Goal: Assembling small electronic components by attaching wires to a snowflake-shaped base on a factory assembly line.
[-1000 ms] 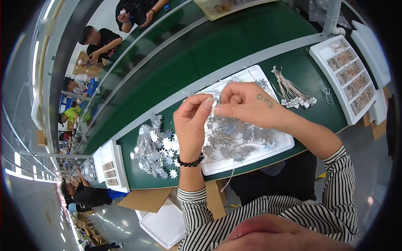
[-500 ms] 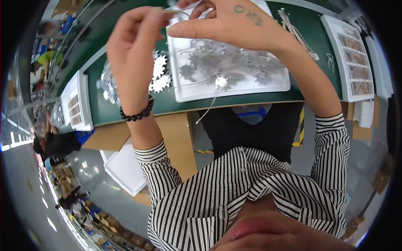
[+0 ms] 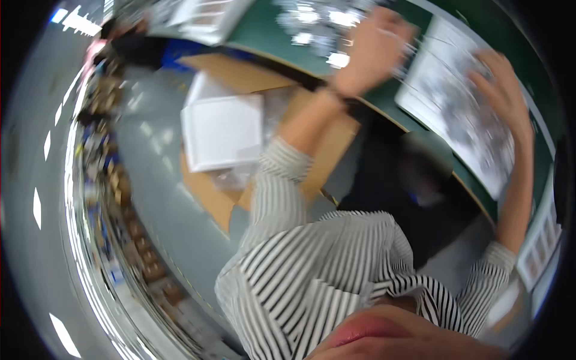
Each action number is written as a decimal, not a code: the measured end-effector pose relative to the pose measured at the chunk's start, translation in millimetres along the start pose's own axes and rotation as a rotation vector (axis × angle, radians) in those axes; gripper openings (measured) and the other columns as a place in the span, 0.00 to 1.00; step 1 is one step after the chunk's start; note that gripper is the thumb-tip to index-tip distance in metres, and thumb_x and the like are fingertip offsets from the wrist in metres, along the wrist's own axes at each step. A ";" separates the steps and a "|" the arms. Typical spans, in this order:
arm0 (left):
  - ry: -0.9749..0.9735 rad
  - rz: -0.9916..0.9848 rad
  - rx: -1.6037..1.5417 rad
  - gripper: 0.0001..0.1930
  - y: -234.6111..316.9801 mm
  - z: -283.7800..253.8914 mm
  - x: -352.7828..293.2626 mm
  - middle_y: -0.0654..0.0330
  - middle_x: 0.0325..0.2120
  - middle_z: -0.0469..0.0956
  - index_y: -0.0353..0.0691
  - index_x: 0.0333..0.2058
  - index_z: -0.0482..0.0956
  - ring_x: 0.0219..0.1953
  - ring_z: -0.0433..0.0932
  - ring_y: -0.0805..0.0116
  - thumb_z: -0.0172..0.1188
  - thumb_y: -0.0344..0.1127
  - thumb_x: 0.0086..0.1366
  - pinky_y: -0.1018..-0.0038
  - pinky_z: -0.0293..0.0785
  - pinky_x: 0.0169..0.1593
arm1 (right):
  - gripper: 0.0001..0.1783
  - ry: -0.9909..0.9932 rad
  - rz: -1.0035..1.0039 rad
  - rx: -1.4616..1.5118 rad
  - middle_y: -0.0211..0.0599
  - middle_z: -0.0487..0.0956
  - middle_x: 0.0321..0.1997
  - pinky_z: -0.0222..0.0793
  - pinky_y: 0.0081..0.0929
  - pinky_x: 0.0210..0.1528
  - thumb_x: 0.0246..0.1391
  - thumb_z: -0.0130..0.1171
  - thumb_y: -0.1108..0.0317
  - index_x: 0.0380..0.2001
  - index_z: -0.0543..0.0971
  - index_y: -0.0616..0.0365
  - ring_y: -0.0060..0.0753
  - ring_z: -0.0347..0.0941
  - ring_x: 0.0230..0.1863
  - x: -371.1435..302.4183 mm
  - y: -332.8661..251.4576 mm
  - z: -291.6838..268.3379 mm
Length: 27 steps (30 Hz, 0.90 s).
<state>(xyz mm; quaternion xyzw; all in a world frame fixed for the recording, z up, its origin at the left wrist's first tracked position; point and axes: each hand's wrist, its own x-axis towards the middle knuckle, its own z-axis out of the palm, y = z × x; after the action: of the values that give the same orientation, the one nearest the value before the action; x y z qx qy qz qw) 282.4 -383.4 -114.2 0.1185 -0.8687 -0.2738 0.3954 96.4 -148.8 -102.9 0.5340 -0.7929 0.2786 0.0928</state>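
The L hand [image 3: 375, 54] is up at the table [image 3: 258, 30], just right of a pile of shiny bits [image 3: 315, 24]. Its fingers look bent in, but it's v. blurry, so I can't tell if it holds smth. The R hand [image 3: 504, 90] is over the tray [image 3: 414, 90], w/ thumb and fingers apart and a gap btwn; I see no thing in the gap. Can't tell if it touches the gray bits [image 3: 462, 120] that lie in the tray, left of it and below it. The tray prob. sits btwn the hands so both can get to it, and its rim prob. keeps the gray bits from sliding off. The shiny bits are on the other side of the L hand, prob. so the two heaps don't mix. The box [image 3: 330, 144] and the white lid [image 3: 225, 132] are down past the L hand, off the table, maybe to save room. The tray's long way goes on a slant, from up by the L hand's fingers down to the R arm. Gray bits: too blurry to tell which way each one points. Shiny bits lie in a heap, w/ no one long way that I can see.
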 end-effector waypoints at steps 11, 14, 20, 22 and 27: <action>-0.145 0.107 0.316 0.17 -38.3 -50.6 -52.8 0.55 0.43 0.79 0.38 0.46 0.83 0.45 0.75 0.58 0.68 0.36 0.59 0.68 0.73 0.49 | 0.19 0.128 0.380 0.058 0.39 0.80 0.55 0.68 0.26 0.61 0.67 0.57 0.61 0.55 0.79 0.62 0.35 0.75 0.55 -119.8 2.1 -86.8; -0.149 0.011 0.395 0.18 -37.0 -67.0 -58.2 0.55 0.43 0.79 0.38 0.47 0.82 0.44 0.75 0.58 0.69 0.36 0.59 0.67 0.73 0.49 | 0.18 0.154 0.412 0.157 0.39 0.80 0.55 0.69 0.26 0.61 0.68 0.57 0.63 0.55 0.79 0.63 0.34 0.75 0.56 -113.9 -34.7 -84.4; -0.232 -0.089 0.534 0.19 -36.2 -57.0 -61.3 0.53 0.37 0.79 0.37 0.47 0.83 0.37 0.77 0.58 0.69 0.42 0.61 0.67 0.75 0.41 | 0.14 0.425 0.601 0.006 0.35 0.85 0.46 0.72 0.21 0.53 0.67 0.58 0.64 0.50 0.82 0.59 0.28 0.79 0.44 -184.6 -3.8 -91.8; -0.270 -0.091 0.576 0.16 -56.1 -67.5 -62.1 0.55 0.31 0.79 0.39 0.46 0.84 0.32 0.76 0.61 0.67 0.42 0.64 0.67 0.74 0.37 | 0.11 0.442 0.654 -0.167 0.39 0.83 0.41 0.73 0.24 0.46 0.65 0.59 0.67 0.44 0.83 0.62 0.31 0.77 0.38 -223.1 -32.9 -166.1; -0.295 -0.138 0.440 0.16 -44.5 -74.3 -65.1 0.51 0.41 0.76 0.38 0.53 0.80 0.40 0.78 0.59 0.60 0.38 0.71 0.69 0.76 0.43 | 0.12 0.335 0.773 -0.309 0.38 0.83 0.35 0.74 0.22 0.37 0.64 0.60 0.64 0.41 0.83 0.63 0.30 0.76 0.31 -206.2 -50.6 -141.5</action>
<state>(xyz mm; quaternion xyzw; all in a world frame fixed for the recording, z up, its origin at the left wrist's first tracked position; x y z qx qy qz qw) 380.8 -420.8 -140.1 0.2194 -0.9454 -0.1191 0.2095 205.6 77.7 -60.2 0.1259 -0.9404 0.2539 0.1878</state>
